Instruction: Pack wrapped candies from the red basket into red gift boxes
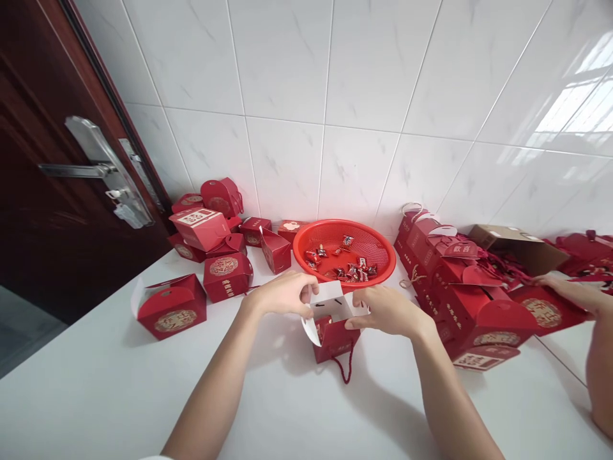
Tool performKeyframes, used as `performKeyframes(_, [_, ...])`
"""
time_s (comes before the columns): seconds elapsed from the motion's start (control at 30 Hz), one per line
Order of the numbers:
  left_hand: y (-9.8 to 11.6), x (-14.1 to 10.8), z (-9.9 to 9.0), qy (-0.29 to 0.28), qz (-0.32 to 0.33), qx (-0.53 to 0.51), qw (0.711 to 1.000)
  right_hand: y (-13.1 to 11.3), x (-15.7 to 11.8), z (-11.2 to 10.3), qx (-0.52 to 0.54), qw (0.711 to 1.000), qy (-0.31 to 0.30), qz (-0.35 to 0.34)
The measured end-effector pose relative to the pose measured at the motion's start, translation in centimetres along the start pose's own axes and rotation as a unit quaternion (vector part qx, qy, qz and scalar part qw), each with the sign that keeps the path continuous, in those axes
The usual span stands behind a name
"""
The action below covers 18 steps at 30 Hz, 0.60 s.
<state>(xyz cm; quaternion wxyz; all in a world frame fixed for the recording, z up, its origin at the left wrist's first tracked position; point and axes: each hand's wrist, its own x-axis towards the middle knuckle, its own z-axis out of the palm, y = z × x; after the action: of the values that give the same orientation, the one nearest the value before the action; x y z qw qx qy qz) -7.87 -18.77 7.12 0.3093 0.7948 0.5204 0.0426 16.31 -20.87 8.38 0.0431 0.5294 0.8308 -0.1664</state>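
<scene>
A small red candy box [336, 343] stands in front of me on the white table, its top flaps raised and their white insides showing. Wrapped pieces are partly visible inside. My left hand [286, 295] has its fingers closed on the left flap. On the opposite side, my right hand [383, 311] pinches the right flap and edge, fingers curled. A dark red cord [347, 375] loops from the box's front onto the table. Just behind the box, a red plastic basket [307, 232] holds several wrapped candies [357, 271].
Several red boxes [227, 275] are heaped at the left, with one partly open box [175, 313] nearer me. A row of red boxes [472, 313] lines the right. Beyond it, another person's hand [567, 294] holds a red box beside a cardboard carton [541, 252]. A tiled wall bounds the table.
</scene>
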Motion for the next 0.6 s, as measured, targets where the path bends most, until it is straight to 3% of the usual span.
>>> performKeyframes(0.2, [-0.2,-0.5,-0.3,0.003,-0.014,-0.008,1.000,-0.7,1.5,1.2,-0.031,0.999,0.008,0.038])
performKeyframes(0.33, [0.2,-0.3,-0.1,-0.056,0.051,-0.018,0.997,-0.8,2.1,1.8,-0.019,0.998,0.028,0.053])
performKeyframes(0.4, [0.2,-0.2,0.0,-0.082,0.049,-0.017,0.995,-0.7,2.1,1.7,-0.010,0.998,0.036,0.054])
performKeyframes(0.5, [0.0,0.1,0.3,-0.115,0.054,-0.024,0.992,-0.6,1.8,1.5,0.017,0.999,0.037,0.016])
performKeyframes(0.6, [-0.4,0.4,0.6,-0.136,0.078,-0.044,0.987,-0.6,1.5,1.3,0.049,0.996,-0.011,-0.078])
